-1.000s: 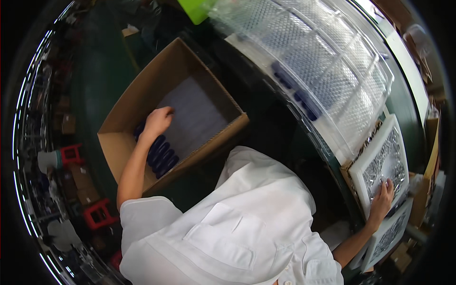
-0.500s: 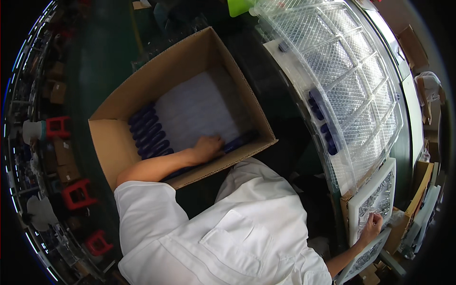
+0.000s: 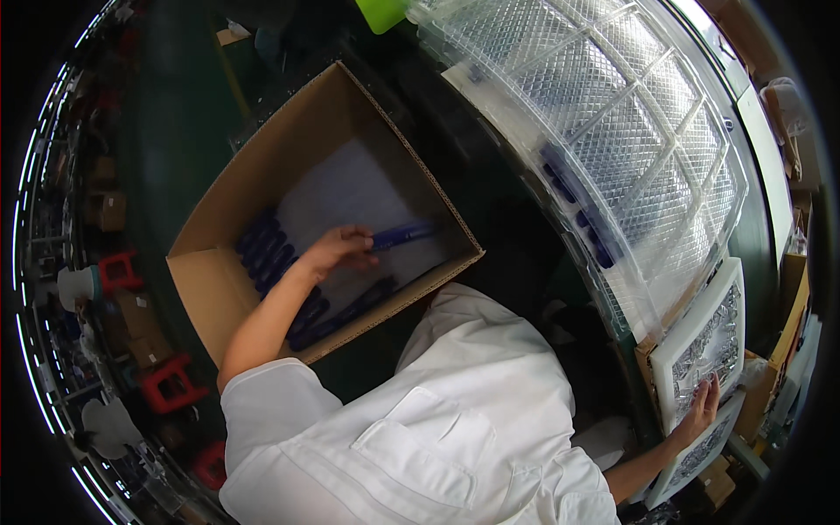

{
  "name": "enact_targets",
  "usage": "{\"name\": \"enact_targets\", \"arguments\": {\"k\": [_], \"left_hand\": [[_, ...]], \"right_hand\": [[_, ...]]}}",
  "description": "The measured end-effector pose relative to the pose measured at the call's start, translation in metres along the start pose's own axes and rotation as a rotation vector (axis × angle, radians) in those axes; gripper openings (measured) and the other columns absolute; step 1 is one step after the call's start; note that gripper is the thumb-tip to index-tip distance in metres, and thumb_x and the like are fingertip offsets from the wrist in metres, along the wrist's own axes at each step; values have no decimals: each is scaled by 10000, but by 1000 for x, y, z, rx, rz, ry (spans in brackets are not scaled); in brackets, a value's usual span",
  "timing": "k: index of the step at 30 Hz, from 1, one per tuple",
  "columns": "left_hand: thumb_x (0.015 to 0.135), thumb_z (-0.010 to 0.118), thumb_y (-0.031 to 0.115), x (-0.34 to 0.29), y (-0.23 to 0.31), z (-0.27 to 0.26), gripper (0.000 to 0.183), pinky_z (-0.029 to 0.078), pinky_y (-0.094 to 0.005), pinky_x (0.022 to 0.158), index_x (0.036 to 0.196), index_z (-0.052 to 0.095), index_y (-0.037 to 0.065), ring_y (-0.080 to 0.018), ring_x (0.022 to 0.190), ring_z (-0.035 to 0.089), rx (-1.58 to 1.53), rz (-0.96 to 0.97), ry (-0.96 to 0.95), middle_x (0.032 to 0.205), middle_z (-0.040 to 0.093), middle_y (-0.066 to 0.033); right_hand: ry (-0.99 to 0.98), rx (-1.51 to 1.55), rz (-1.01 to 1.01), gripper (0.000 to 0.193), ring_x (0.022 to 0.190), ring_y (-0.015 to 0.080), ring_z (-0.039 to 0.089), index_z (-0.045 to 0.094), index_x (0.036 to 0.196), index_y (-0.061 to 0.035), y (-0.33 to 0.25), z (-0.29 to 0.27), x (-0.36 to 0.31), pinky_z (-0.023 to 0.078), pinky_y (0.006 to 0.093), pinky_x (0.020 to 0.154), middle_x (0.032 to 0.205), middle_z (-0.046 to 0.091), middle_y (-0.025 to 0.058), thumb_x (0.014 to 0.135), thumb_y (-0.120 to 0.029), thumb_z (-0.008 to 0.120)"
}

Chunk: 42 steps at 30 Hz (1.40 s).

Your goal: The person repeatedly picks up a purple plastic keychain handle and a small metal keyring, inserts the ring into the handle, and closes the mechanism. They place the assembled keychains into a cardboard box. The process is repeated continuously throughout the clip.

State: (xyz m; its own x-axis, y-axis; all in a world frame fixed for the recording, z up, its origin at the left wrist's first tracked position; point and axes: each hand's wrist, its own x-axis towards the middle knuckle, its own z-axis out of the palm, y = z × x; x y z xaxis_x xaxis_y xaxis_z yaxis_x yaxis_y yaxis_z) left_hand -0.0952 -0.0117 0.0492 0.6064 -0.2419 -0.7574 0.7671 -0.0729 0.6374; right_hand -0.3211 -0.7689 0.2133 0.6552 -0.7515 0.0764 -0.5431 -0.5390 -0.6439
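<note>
Over the inside of an open cardboard box (image 3: 210, 302), my left hand (image 3: 337, 251) has its fingers closed on the end of a long dark blue piece (image 3: 404, 234). The piece sticks out to the right, above the pale sheet (image 3: 346, 188) covering the box bottom. Similar dark blue pieces (image 3: 262, 249) lie in a row along the box's left side, and more lie along the near wall, partly hidden by my forearm. Far to the right, my right hand (image 3: 698, 409) is at a white-rimmed tray (image 3: 667, 376) of small shiny parts, fingers close together; what they hold is too small to make out.
Clear ribbed plastic trays (image 3: 604, 96) cover the bench at the right, with several dark blue pieces (image 3: 577, 206) along their near edge. A second tray of shiny parts (image 3: 696, 455) sits below the first. Red stools (image 3: 172, 385) stand at the left. A bright green object (image 3: 381, 13) is at the top.
My left hand has risen from the box's near wall toward its middle, with a dark blue piece in its fingers. My right hand stays at the tray of shiny parts. The view has shifted slightly.
</note>
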Motion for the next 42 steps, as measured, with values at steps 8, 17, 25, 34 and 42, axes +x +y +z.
{"name": "enact_targets", "arguments": {"k": [8, 17, 25, 34, 42], "left_hand": [[989, 685, 356, 69, -44, -30, 432, 556, -453, 886, 1303, 656, 60, -333, 1012, 689, 1129, 592, 610, 1180, 710, -127], [850, 778, 233, 69, 6, 23, 476, 532, -481, 932, 1281, 670, 62, -393, 1122, 648, 1427, 629, 517, 1219, 661, -177], [1087, 566, 183, -135, 120, 131, 334, 551, -325, 928, 1321, 605, -53, -180, 1037, 712, 418, 762, 346, 1184, 676, -90], [1133, 479, 292, -92, 90, 357, 460, 579, -294, 713, 1475, 496, -16, -176, 804, 729, -315, 270, -727, 1158, 718, -133], [1079, 476, 372, -34, 56, 458, 542, 545, -278, 613, 1466, 484, -8, -126, 689, 624, -161, 81, -865, 1015, 673, -106]], "right_hand": [[35, 134, 73, 426, 986, 102, 595, 633, 1427, -12, 33, 1, -14, 481, 256, 893, 1136, 685, 32, 1067, -240, 650], [38, 137, -68, 417, 982, 124, 597, 622, 1440, -16, 58, -17, -15, 485, 278, 894, 1169, 690, 58, 1064, -195, 640], [148, 347, 53, 356, 1104, 148, 629, 664, 1357, -22, 91, -11, -27, 477, 289, 955, 1248, 686, 63, 1059, -215, 648], [-33, 535, -172, 240, 1059, 150, 648, 693, 1204, -21, 28, 11, -54, 499, 277, 915, 1189, 697, 77, 1030, -183, 665], [84, 866, -202, 256, 961, 152, 643, 753, 1017, 17, -111, 26, -84, 506, 254, 802, 1062, 706, 106, 786, 127, 734]]}}
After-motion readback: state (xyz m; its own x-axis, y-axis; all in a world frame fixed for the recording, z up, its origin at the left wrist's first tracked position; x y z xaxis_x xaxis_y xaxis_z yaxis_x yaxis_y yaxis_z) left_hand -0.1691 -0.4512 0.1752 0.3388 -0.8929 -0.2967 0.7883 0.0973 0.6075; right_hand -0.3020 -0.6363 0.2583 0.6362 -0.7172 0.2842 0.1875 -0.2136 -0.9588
